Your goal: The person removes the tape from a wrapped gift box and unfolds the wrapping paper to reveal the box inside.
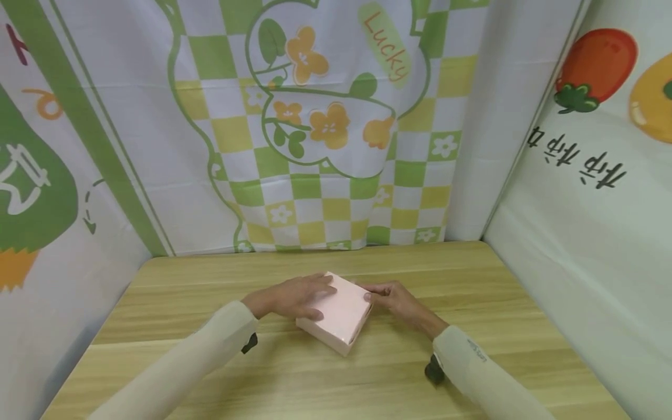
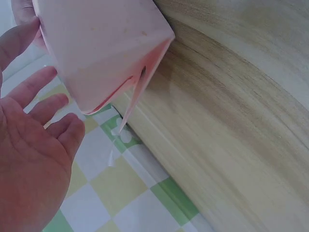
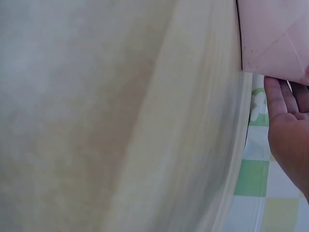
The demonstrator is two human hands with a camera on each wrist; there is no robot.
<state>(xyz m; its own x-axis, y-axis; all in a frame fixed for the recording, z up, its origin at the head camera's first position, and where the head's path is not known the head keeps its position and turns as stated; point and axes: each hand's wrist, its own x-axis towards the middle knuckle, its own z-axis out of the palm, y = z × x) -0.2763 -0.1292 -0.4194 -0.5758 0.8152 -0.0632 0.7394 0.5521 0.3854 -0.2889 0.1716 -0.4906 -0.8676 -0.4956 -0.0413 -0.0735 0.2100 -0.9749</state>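
Note:
A pale pink box [image 1: 341, 312] lies turned at an angle on the wooden table. My left hand [image 1: 301, 296] rests on its top from the left, fingers spread and thumb toward the near edge. At the right corner my right hand [image 1: 396, 300] pinches the edge, thumb on top. In the left wrist view, the end of the box [image 2: 106, 48] shows a thin flap standing partly away from a gap, and my left palm [image 2: 38, 145] faces the camera. The right wrist view shows the right hand [image 3: 289, 130] with fingertips against the edge of the box [image 3: 270, 38].
The wooden table [image 1: 210, 373] stretches around the box on all sides. A green, yellow and white checked curtain [image 1: 320, 192] hangs behind its far edge. Printed white sheets stand at left and right [image 1: 593, 245]. A small translucent strip [image 2: 111, 157] shows below the flap.

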